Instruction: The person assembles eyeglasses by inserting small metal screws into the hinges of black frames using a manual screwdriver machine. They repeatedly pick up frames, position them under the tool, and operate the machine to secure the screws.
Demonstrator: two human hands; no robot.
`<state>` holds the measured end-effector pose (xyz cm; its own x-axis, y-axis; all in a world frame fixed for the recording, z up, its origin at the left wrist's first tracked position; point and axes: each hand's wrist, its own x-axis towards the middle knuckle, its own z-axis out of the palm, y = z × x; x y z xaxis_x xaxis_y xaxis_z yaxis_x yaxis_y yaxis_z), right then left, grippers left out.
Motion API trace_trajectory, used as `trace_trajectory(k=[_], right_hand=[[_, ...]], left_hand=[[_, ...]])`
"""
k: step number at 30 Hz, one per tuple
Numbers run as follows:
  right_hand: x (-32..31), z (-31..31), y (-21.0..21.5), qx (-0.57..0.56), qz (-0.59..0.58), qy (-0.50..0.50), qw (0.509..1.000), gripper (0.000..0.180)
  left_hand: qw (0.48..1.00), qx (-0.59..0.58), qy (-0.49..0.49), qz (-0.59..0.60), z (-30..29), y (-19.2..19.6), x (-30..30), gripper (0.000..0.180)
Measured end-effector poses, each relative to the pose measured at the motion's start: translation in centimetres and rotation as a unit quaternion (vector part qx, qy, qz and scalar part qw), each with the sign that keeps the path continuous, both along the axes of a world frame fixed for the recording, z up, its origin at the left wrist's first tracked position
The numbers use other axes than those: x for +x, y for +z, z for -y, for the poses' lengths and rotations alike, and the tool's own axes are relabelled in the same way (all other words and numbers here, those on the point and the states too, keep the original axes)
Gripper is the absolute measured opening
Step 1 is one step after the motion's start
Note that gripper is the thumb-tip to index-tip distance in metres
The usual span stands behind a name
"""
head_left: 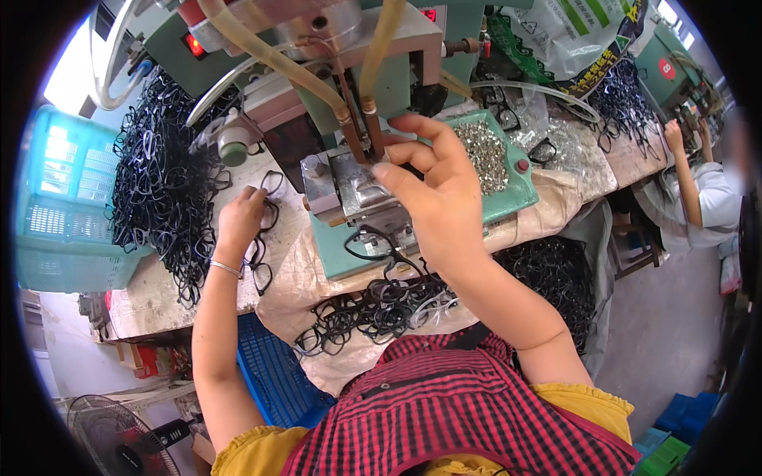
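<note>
Right hand (pixel 446 186) curled beside copper-brown prongs (pixel 350 133) of a machine (pixel 419 44), cannot tell whether it pinches anything. Left hand (pixel 240 218), fingers bunched, at black spectacle frames (pixel 271 214) on the bench (pixel 159 297), left, grip unclear. Green tray (pixel 516 198) of metal bits (pixel 484 155) right; dark frame heap (pixel 159 166) farther left

Red-black checked apron (pixel 452 404), yellow ruffled sleeves (pixel 258 451), silver bracelet (pixel 226 268)
</note>
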<state>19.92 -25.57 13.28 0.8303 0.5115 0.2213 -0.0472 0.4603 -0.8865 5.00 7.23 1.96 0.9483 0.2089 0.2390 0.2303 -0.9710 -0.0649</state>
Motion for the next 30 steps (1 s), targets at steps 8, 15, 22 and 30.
trace_trajectory(k=[8,15,22,30], right_hand=[[4.0,8.2,-2.7,-0.351,0.332,-0.135,0.865,0.032],[6.8,10.8,-9.2,-0.494,0.456,-0.304,0.675,0.025],[9.7,5.3,-7.9,-0.464,0.458,-0.284,0.703,0.012],[10.4,6.3,-6.2,-0.424,0.425,-0.314,0.735,0.009]], left_hand=[[0.996,-0.022,0.025,0.084,0.7,1.5,-2.0,0.028],[0.38,-0.818,-0.138,0.408,16.9,8.5,-2.5,0.019],[0.308,-0.932,0.031,0.189,28.2,11.1,2.8,0.032],[0.221,-0.915,0.046,0.335,30.7,11.4,4.9,0.03]])
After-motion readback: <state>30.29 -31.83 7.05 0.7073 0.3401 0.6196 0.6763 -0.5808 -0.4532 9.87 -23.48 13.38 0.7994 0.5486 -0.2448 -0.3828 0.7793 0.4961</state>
